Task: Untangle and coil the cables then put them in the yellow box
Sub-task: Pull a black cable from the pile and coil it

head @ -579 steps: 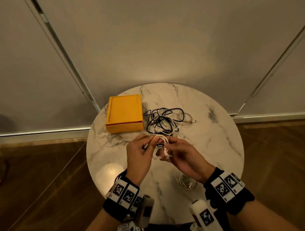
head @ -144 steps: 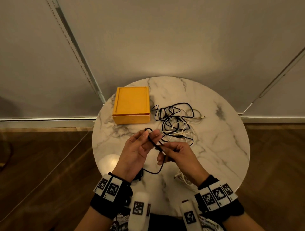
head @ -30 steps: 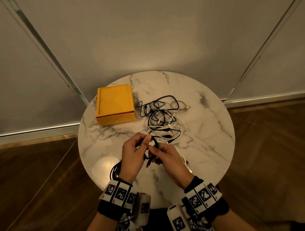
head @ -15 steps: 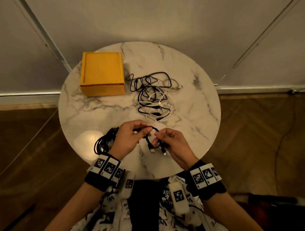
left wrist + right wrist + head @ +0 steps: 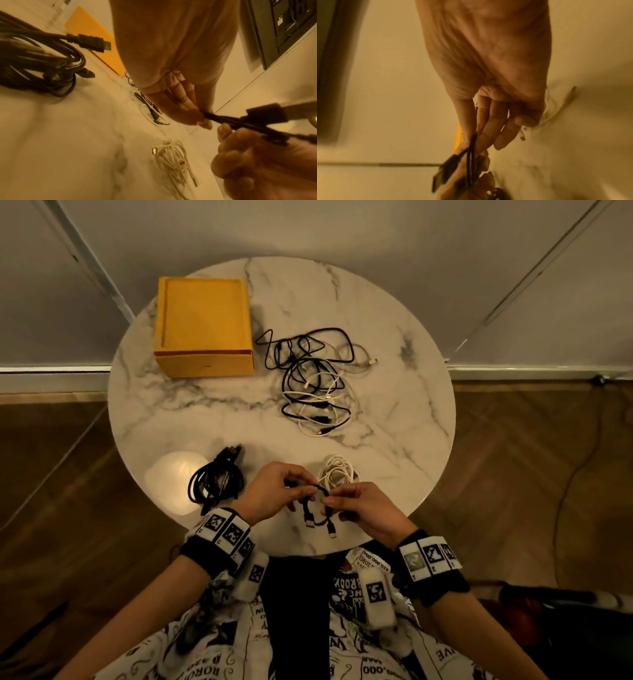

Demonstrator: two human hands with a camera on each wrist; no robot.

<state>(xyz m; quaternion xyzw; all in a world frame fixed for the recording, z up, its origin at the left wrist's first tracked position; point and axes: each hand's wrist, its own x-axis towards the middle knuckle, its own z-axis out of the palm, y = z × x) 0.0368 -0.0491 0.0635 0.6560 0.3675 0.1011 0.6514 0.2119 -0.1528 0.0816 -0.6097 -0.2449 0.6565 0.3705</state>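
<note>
Both hands hold a short black cable (image 5: 317, 510) above the near edge of the round marble table (image 5: 212, 419). My left hand (image 5: 274, 494) pinches one side of its small loop and my right hand (image 5: 359, 506) pinches the other; two plugs dangle below. In the left wrist view the black cable (image 5: 228, 121) runs between both hands' fingertips. In the right wrist view the cable (image 5: 471, 155) hangs from my right hand's fingertips. The yellow box (image 5: 203, 326) stands closed at the far left. A tangle of black and white cables (image 5: 313, 381) lies right of it.
A coiled thick black cable (image 5: 215, 479) lies by my left wrist, and a coiled white cable (image 5: 337, 472) lies just beyond my right hand. Wood floor surrounds the table; a thin wire (image 5: 579, 467) trails on the floor at right.
The head camera has tilted down and drawn back, so the table sits higher in view. Both hands keep pinching the short black cable, now nearer the table's front edge.
</note>
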